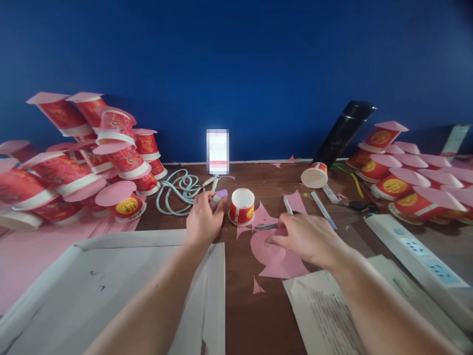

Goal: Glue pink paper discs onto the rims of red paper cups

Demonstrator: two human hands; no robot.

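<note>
My left hand [207,214] is closed around a purple-capped glue stick [220,194] in the middle of the table. Just right of it stands a short red paper cup [242,207] with its white opening up. My right hand [301,236] is over pink paper, with the thumb and fingers curled at the upper edge of a pink paper circle [266,251]. Scissors [265,227] lie at its fingers, the blades pointing left and the handle mostly hidden. A white pen [287,205] shows just behind the hand. Pink offcuts [288,268] lie around the circle.
Red cups with pink discs are stacked at left [120,160] and right [401,190]. A tipped cup [315,175], a black flask [343,130], a power strip [417,251], a coiled cable [173,192] and a lit phone [218,152] stand around. White cardboard [140,281] lies front left.
</note>
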